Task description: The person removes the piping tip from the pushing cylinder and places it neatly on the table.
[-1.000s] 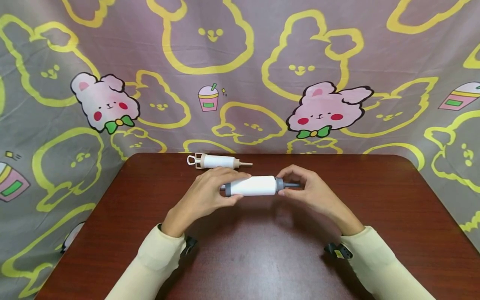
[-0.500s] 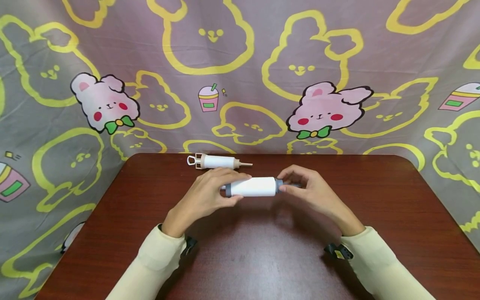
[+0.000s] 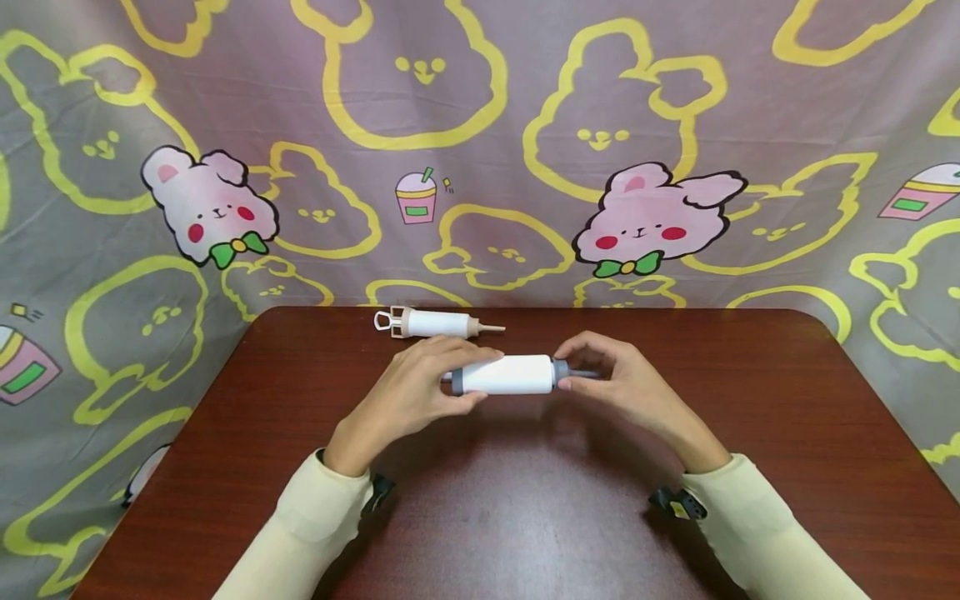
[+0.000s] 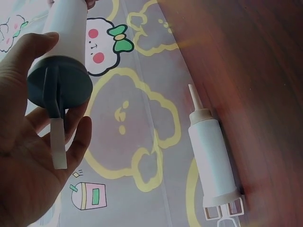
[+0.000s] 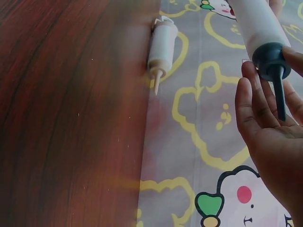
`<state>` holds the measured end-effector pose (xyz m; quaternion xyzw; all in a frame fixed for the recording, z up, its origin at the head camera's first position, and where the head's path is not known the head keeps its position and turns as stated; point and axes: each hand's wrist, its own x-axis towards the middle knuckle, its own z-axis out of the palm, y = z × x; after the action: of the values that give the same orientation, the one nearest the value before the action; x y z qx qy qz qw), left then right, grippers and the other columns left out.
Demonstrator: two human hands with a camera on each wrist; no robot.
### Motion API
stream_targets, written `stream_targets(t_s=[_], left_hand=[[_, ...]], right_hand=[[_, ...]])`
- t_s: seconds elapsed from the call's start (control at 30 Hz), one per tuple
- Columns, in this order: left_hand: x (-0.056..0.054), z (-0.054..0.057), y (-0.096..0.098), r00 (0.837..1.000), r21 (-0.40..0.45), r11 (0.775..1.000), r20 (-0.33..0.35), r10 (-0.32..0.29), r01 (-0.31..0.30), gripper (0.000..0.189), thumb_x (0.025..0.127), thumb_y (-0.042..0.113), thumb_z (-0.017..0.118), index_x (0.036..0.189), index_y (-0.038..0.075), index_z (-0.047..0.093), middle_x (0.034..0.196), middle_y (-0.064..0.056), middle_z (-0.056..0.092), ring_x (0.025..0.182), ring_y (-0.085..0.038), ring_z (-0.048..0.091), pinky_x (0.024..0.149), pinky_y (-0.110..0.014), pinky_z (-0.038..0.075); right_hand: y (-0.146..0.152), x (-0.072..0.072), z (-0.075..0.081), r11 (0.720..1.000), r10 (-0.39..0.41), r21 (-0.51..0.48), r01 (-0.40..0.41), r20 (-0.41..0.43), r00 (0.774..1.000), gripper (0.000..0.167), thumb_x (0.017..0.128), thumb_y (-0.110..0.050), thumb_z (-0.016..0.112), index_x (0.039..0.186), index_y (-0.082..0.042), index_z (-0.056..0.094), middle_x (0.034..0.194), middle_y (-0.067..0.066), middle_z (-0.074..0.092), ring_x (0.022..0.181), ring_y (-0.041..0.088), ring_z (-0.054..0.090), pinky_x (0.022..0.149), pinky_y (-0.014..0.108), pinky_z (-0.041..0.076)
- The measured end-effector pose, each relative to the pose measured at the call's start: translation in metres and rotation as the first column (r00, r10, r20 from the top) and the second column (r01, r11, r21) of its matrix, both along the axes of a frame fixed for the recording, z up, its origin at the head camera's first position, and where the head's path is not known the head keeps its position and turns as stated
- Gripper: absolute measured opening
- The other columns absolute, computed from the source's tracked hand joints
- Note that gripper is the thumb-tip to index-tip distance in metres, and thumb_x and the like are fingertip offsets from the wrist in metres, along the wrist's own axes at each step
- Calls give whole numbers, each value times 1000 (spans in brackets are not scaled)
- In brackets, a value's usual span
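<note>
A white-barrelled syringe with dark grey ends point(image 3: 517, 374) is held level above the table in the head view. Its left end is gripped by my left hand point(image 3: 416, 379), thumb below and fingers over the barrel. At the other end, my right hand point(image 3: 626, 379) pinches the grey nozzle cap point(image 5: 272, 60) between thumb and fingertips. The thin nozzle points right in the head view. From the grey end disc point(image 4: 59, 85) in the left wrist view, a plunger handle sticks out. A second syringe point(image 3: 438, 323), white with beige ends, lies on the table behind.
The dark red-brown wooden table point(image 3: 750, 400) has rounded far corners. A patterned curtain point(image 3: 480, 183) with cartoon rabbits and yellow outlines hangs directly behind its far edge.
My right fingers shifted at the grey nozzle cap; the nozzle was more covered half a second ago and shows again. My left hand keeps its hold, and the beige-ended syringe lies still.
</note>
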<state>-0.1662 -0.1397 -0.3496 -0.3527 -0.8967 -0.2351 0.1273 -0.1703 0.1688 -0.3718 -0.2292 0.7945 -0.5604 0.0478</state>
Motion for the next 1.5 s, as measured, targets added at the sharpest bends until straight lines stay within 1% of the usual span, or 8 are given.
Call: stream_targets(t_s=[0.3,0.37,0.47,0.57,0.73,1.1,1.4,1.5], left_hand=[[1,0,0,1000,7,1000,-4,-3,3,48,85,28,88,131,29,73,124,4,74,112,-18,68,81,-36,52],[1,1,0,1000,4,1000,0,-1,1,48,85,28,88,131,29,73,124,4,74,111,-18,68,79,-35,52],[1,2,1,1000,1,1000,3,1,-1,49,85,27,88,131,29,73,124,4,74,110,-17,67,78,-34,51],[1,2,1,1000,-6,1000,2,1,-1,49,85,28,88,132,28,73,123,4,74,108,-17,68,78,-34,51],[0,0,1,1000,-16,1000,4,7,-7,49,85,29,88,132,29,73,123,3,74,108,-18,68,79,-36,52],[-1,1,1,1000,-15,1000,-5,2,-2,48,85,29,88,131,28,73,123,3,74,113,-19,69,85,-40,56],[-2,0,1,1000,-27,1000,-8,7,-8,48,85,29,88,131,28,73,123,3,74,112,-19,69,82,-38,54],[-3,-1,1,1000,-27,1000,-6,7,-7,48,86,29,87,132,29,73,124,4,75,113,-20,69,83,-40,55]], right_hand=[[0,0,-3,1000,17,12,-17,8,1000,33,92,-10,81,121,-8,67,105,12,74,93,16,70,80,25,58],[0,0,-3,1000,10,12,-10,1,1000,30,93,-10,79,121,-9,67,105,10,74,92,19,71,79,26,58],[0,0,-3,1000,-1,7,1,-17,1000,25,96,-11,76,119,-9,68,103,8,72,91,27,70,78,27,58],[0,0,-3,1000,-6,-5,6,-25,1000,21,97,-10,74,118,-10,69,102,6,71,90,30,69,77,28,58],[0,0,-2,1000,-5,-18,4,-20,1000,25,94,-8,77,117,-11,69,106,7,72,92,22,70,81,28,59],[0,0,-5,1000,17,9,-17,27,999,37,91,-6,81,123,-7,64,109,16,72,95,18,70,82,26,58],[0,-1,-6,1000,14,-7,-14,3,1000,31,93,-8,79,121,-7,66,106,15,73,92,17,72,82,26,57],[0,-1,-7,1000,12,-16,-12,-9,1000,31,93,-7,79,121,-7,67,106,14,73,92,17,72,81,25,57]])
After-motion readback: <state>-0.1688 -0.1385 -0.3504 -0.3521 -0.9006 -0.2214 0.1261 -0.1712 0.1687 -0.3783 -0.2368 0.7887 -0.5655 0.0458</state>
